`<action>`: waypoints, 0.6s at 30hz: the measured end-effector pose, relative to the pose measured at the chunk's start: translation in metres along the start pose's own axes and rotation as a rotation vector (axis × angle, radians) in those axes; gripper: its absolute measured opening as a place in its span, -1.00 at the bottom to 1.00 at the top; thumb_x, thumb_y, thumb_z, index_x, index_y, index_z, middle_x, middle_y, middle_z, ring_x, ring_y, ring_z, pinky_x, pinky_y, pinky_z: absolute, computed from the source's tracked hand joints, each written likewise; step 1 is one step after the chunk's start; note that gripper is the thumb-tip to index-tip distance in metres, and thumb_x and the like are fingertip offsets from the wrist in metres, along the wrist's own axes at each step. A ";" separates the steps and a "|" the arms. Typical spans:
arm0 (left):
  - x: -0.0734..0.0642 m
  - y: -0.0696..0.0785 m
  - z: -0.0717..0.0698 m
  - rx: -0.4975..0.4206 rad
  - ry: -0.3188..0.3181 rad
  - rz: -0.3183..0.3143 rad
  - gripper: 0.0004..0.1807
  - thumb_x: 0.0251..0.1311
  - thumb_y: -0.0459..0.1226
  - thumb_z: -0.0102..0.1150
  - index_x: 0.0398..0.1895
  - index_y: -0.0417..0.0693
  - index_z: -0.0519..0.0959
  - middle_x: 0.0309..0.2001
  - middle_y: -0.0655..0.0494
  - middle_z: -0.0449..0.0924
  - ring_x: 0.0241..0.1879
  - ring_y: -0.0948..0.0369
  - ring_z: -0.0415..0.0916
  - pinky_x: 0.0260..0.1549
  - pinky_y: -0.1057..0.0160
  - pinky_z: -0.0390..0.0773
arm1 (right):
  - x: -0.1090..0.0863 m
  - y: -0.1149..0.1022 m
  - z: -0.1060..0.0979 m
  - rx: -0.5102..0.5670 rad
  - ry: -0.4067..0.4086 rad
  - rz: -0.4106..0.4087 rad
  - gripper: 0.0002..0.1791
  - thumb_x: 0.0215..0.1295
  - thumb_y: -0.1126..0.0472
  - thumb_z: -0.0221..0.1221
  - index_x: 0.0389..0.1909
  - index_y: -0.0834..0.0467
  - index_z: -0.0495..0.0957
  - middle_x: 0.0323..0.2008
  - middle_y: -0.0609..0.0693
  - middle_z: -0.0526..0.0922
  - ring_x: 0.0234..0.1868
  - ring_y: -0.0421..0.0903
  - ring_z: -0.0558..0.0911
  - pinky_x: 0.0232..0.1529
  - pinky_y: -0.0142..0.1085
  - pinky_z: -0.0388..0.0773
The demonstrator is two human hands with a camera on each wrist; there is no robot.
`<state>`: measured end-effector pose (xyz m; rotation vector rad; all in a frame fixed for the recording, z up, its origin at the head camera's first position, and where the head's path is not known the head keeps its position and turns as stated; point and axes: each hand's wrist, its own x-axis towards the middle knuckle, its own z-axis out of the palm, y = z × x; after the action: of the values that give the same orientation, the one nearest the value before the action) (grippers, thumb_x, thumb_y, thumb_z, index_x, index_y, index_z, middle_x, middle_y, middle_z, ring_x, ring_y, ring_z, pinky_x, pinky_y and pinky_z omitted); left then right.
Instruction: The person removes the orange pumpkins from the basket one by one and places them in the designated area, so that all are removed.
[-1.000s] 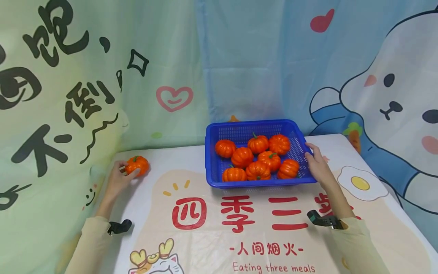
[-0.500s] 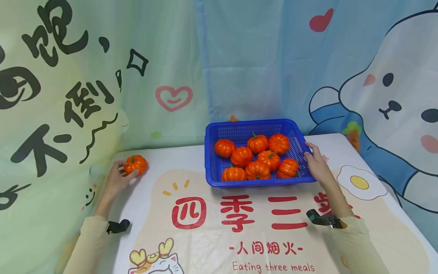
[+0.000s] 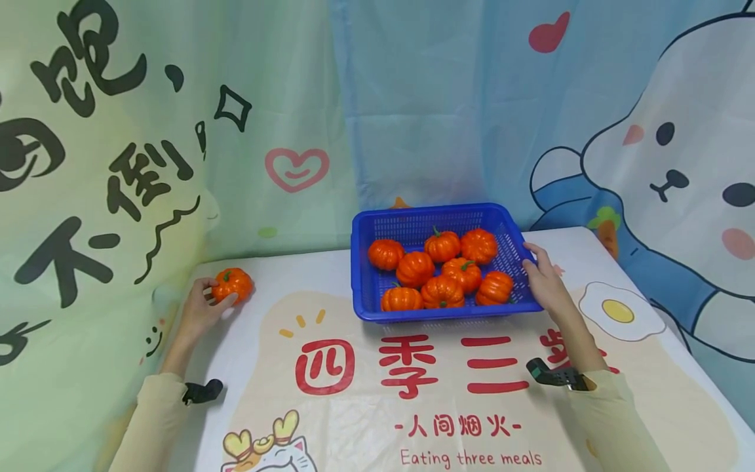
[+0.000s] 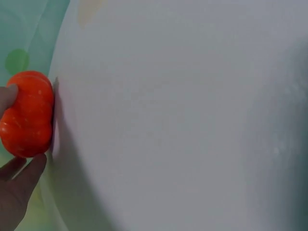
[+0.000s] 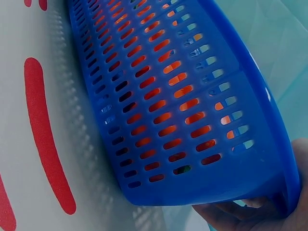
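At the far left of the table, my left hand (image 3: 202,308) holds a small orange pumpkin (image 3: 234,283) with a green stem, thumb on its near side. In the left wrist view, fingers lie along one end of that pumpkin (image 4: 30,118) and the thumb presses the other side. My right hand (image 3: 547,280) grips the right end of a blue plastic basket (image 3: 442,314). Several more orange pumpkins (image 3: 444,292) lie inside it. The right wrist view shows the slotted basket wall (image 5: 168,192) close up, with the thumb over the rim and fingers curled beneath.
A white tablecloth (image 3: 407,419) with red lettering, a fried egg and a cat print covers the table. Printed curtains (image 3: 283,223) hang close behind the basket and along the left side. A black strap device (image 3: 203,391) sits on each wrist.
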<state>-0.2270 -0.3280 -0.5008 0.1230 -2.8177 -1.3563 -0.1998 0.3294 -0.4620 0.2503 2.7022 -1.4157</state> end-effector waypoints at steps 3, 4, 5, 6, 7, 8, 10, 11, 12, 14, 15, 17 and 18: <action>0.000 0.002 0.000 0.006 -0.001 -0.007 -0.32 0.31 -0.13 0.16 0.25 -0.38 0.09 0.31 -0.47 0.14 0.21 -0.35 0.31 0.18 -0.24 0.42 | 0.000 0.000 0.000 0.001 0.001 -0.004 -0.36 0.55 -0.05 -0.46 0.55 0.03 -0.30 0.51 0.35 -0.13 0.43 0.46 0.04 0.28 0.47 0.00; 0.000 0.002 0.000 0.010 -0.001 -0.008 -0.31 0.31 -0.14 0.16 0.25 -0.39 0.09 0.31 -0.47 0.13 0.21 -0.36 0.30 0.18 -0.24 0.42 | 0.000 0.000 0.000 0.002 0.000 -0.004 -0.36 0.55 -0.05 -0.46 0.55 0.03 -0.30 0.51 0.35 -0.13 0.43 0.46 0.04 0.28 0.47 0.00; -0.001 0.002 -0.001 0.011 -0.001 -0.010 -0.31 0.31 -0.14 0.16 0.26 -0.39 0.09 0.31 -0.48 0.13 0.22 -0.36 0.29 0.18 -0.24 0.42 | 0.000 0.000 0.000 0.004 -0.001 -0.003 -0.36 0.55 -0.05 -0.46 0.55 0.03 -0.30 0.51 0.35 -0.13 0.42 0.46 0.05 0.28 0.47 0.01; -0.001 0.003 -0.001 0.014 -0.001 -0.011 -0.31 0.31 -0.14 0.15 0.26 -0.40 0.09 0.31 -0.48 0.12 0.22 -0.37 0.29 0.18 -0.25 0.42 | 0.000 -0.001 0.000 0.005 -0.002 -0.003 -0.36 0.55 -0.05 -0.46 0.55 0.03 -0.30 0.51 0.36 -0.13 0.42 0.46 0.05 0.28 0.47 0.01; -0.001 0.003 -0.001 0.017 0.001 -0.011 -0.31 0.31 -0.14 0.15 0.26 -0.40 0.09 0.31 -0.48 0.12 0.23 -0.37 0.28 0.18 -0.25 0.42 | 0.000 -0.001 0.000 0.005 -0.001 -0.005 -0.36 0.55 -0.05 -0.46 0.55 0.04 -0.30 0.51 0.36 -0.13 0.42 0.46 0.05 0.28 0.47 0.02; -0.002 0.004 -0.001 0.018 0.003 -0.010 -0.32 0.31 -0.15 0.15 0.26 -0.40 0.09 0.30 -0.48 0.12 0.23 -0.37 0.27 0.18 -0.25 0.42 | 0.000 -0.001 0.000 0.005 -0.002 -0.004 -0.36 0.55 -0.05 -0.46 0.55 0.04 -0.30 0.51 0.36 -0.13 0.42 0.46 0.06 0.28 0.47 0.02; -0.002 0.004 -0.001 0.020 0.009 -0.005 -0.33 0.32 -0.16 0.15 0.25 -0.41 0.10 0.30 -0.47 0.14 0.23 -0.36 0.26 0.18 -0.25 0.42 | 0.000 -0.002 0.000 0.003 -0.002 -0.004 -0.36 0.56 -0.05 -0.46 0.55 0.04 -0.30 0.51 0.36 -0.13 0.42 0.46 0.06 0.28 0.47 0.03; -0.003 0.005 -0.001 0.019 0.012 0.000 -0.34 0.32 -0.16 0.15 0.25 -0.41 0.11 0.30 -0.47 0.14 0.23 -0.35 0.26 0.18 -0.25 0.42 | 0.000 -0.002 0.000 0.002 -0.001 -0.005 -0.36 0.56 -0.04 -0.46 0.55 0.04 -0.30 0.51 0.36 -0.12 0.42 0.46 0.06 0.28 0.46 0.03; -0.003 0.005 -0.001 0.020 0.015 0.006 -0.34 0.32 -0.16 0.15 0.24 -0.41 0.12 0.29 -0.46 0.15 0.23 -0.34 0.26 0.19 -0.25 0.42 | 0.000 -0.001 0.000 0.000 -0.001 -0.005 -0.36 0.55 -0.04 -0.46 0.55 0.05 -0.30 0.51 0.36 -0.12 0.42 0.46 0.06 0.28 0.46 0.03; -0.003 0.005 -0.001 0.020 0.018 0.013 -0.35 0.32 -0.16 0.15 0.24 -0.42 0.12 0.29 -0.45 0.17 0.23 -0.33 0.26 0.19 -0.24 0.42 | 0.001 -0.001 0.000 0.000 -0.001 -0.004 -0.36 0.55 -0.05 -0.45 0.55 0.04 -0.30 0.51 0.36 -0.13 0.42 0.46 0.05 0.27 0.47 0.03; -0.003 0.005 -0.001 0.019 0.018 0.016 -0.35 0.32 -0.16 0.15 0.24 -0.42 0.13 0.29 -0.45 0.17 0.24 -0.33 0.26 0.20 -0.24 0.41 | 0.001 0.000 -0.001 0.001 -0.001 -0.006 -0.36 0.55 -0.05 -0.45 0.55 0.04 -0.30 0.51 0.35 -0.13 0.43 0.46 0.05 0.27 0.47 0.03; -0.003 0.004 -0.001 0.022 0.022 0.021 -0.35 0.31 -0.17 0.16 0.24 -0.43 0.13 0.29 -0.45 0.18 0.25 -0.32 0.25 0.20 -0.24 0.41 | 0.001 0.000 -0.001 0.004 -0.001 -0.008 -0.35 0.55 -0.05 -0.44 0.55 0.04 -0.30 0.51 0.35 -0.13 0.43 0.47 0.04 0.27 0.48 0.01; -0.002 0.004 -0.001 0.020 0.027 0.022 -0.34 0.32 -0.17 0.15 0.25 -0.43 0.13 0.29 -0.45 0.17 0.26 -0.32 0.24 0.20 -0.24 0.41 | 0.001 0.001 -0.001 0.005 -0.002 -0.007 -0.35 0.55 -0.05 -0.44 0.55 0.03 -0.30 0.51 0.35 -0.13 0.43 0.47 0.03 0.27 0.49 0.01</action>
<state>-0.2247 -0.3263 -0.4974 0.1099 -2.8028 -1.3119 -0.2006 0.3303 -0.4623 0.2395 2.7019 -1.4236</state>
